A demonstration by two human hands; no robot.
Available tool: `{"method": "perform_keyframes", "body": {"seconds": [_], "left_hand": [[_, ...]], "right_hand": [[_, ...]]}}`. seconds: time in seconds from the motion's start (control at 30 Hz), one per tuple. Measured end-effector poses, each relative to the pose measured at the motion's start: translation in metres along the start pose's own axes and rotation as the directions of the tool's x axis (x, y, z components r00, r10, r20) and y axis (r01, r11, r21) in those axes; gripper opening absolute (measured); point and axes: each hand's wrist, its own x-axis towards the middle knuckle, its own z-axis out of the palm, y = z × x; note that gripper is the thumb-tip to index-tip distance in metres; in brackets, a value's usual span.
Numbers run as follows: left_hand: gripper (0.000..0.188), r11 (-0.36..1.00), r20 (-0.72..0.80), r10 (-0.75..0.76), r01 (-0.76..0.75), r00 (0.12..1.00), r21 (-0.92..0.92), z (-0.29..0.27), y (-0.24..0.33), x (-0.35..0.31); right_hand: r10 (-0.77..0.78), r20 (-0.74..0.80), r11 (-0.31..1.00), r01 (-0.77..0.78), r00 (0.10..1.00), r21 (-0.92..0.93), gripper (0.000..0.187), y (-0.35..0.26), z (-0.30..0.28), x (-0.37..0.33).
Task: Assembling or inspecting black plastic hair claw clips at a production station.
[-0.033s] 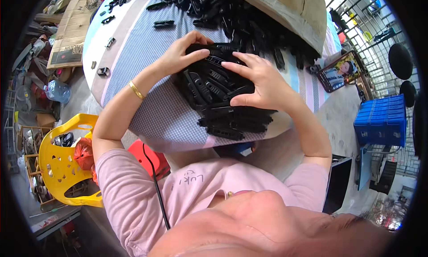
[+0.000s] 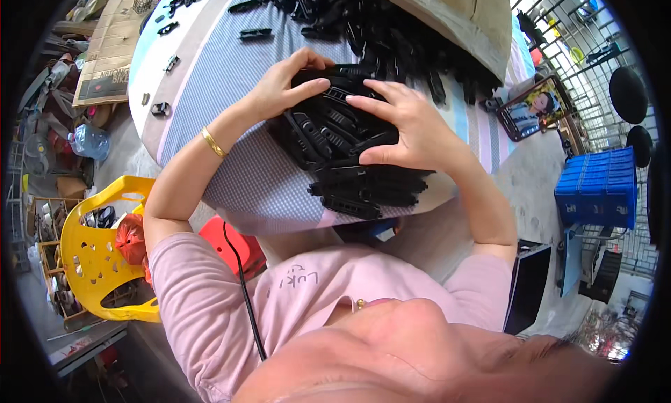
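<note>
A pile of slim black ridged plastic parts (image 2: 332,134) lies near the front edge of the cloth-covered table (image 2: 241,172). At its far left end is my left hand (image 2: 290,85), thumb laid over the top parts and fingers curled behind them, their tips hidden. My right hand (image 2: 405,127) rests on the pile's right side with fingers and thumb spread, touching the upper parts. Several parts lie side by side in a row (image 2: 367,193) at the near end. What these parts belong to, I cannot tell.
Beyond my hands, a larger heap of black parts (image 2: 391,50) spills from a beige sack (image 2: 468,19). A propped phone (image 2: 531,113) stands at the table's right edge. Around the table are a yellow chair (image 2: 77,263), a red stool (image 2: 224,246) and a blue crate (image 2: 596,186).
</note>
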Motion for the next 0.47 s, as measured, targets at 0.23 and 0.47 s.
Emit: {"method": "perform_keyframes", "body": {"seconds": [0.23,0.47], "left_hand": [[0.035,1.000,-0.148,0.011,-0.013,0.989,-0.012,0.034,0.028,-0.025],[0.030,1.000,0.006,0.004,-0.004,1.000,-0.003,0.053,0.052,-0.043]], "right_hand": [[-0.051,-0.064,0.998,0.053,0.997,0.035,0.065,-0.005,-0.003,-0.024],[0.010,-0.064,0.999,-0.008,0.998,0.043,0.069,-0.022,0.001,-0.063]]}}
